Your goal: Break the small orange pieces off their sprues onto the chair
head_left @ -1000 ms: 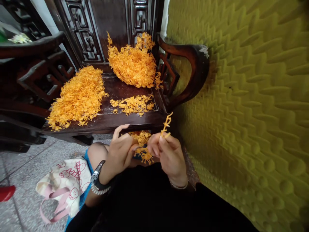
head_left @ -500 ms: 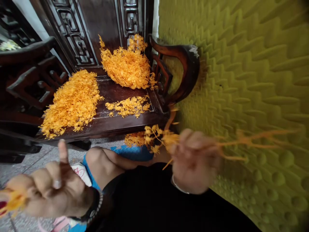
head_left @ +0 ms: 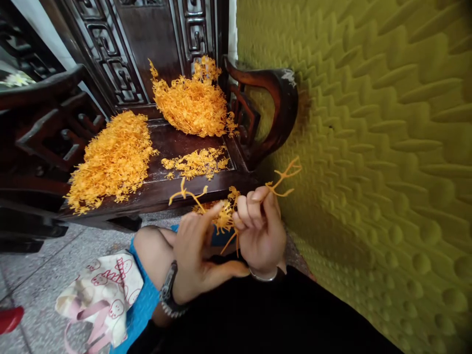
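Note:
My right hand [head_left: 260, 231] grips a bunch of thin orange plastic sprigs [head_left: 224, 216], one branched piece [head_left: 285, 177] sticking up to the right. My left hand [head_left: 195, 250], with a watch on the wrist, pinches another branched orange sprig [head_left: 184, 192] between thumb and forefinger, right beside the bunch. Both hands hover over my lap, in front of a dark wooden chair seat [head_left: 173, 142]. On that seat lie three heaps of the same orange pieces: a large one at the left [head_left: 112, 160], a tangled one at the back [head_left: 191, 103], a small flat one in the middle [head_left: 195, 163].
A yellow-green foam wall [head_left: 368, 147] with ridges fills the right side. The chair's curved armrest [head_left: 276, 98] stands near the wall. A printed cloth bag [head_left: 99, 290] with pink straps lies on the tiled floor at lower left, next to a red object [head_left: 9, 318].
My left hand swung far out to the lower left and has come back beside my right hand, now pinching a sprig. My right hand, blurred mid-motion before, is steady again.

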`<state>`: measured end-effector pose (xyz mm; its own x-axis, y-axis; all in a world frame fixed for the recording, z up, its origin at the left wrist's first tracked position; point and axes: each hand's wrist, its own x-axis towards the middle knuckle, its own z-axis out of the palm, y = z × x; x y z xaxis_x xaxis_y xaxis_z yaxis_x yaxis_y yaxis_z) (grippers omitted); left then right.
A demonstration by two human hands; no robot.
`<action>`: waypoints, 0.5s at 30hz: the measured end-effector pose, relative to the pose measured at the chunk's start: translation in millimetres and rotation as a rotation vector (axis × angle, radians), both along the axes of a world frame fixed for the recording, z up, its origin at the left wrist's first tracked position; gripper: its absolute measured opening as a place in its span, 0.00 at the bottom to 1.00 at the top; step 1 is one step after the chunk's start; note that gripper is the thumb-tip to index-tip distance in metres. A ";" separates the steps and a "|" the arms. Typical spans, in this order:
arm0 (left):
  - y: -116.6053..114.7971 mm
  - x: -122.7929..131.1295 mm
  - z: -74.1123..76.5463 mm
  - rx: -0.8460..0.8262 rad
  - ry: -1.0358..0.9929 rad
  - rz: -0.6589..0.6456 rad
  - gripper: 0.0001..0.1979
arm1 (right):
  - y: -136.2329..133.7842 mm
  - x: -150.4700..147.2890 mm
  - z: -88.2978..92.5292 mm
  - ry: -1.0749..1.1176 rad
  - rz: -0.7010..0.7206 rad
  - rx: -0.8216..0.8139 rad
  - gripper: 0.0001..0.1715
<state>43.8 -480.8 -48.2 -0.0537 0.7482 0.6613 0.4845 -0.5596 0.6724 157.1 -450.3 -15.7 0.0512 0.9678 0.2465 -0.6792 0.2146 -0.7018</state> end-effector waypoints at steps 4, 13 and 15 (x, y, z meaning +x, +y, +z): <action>16.8 -11.5 -2.7 -0.014 0.301 -0.087 0.16 | -4.6 7.8 1.4 -0.010 0.097 0.041 0.14; 7.5 -18.1 -20.7 -0.365 -0.281 -0.303 0.14 | -4.9 14.7 0.1 -0.103 0.128 0.113 0.14; 6.6 -10.3 -23.3 -0.449 -0.398 -0.317 0.17 | -2.6 10.6 -1.5 -0.103 0.153 0.090 0.14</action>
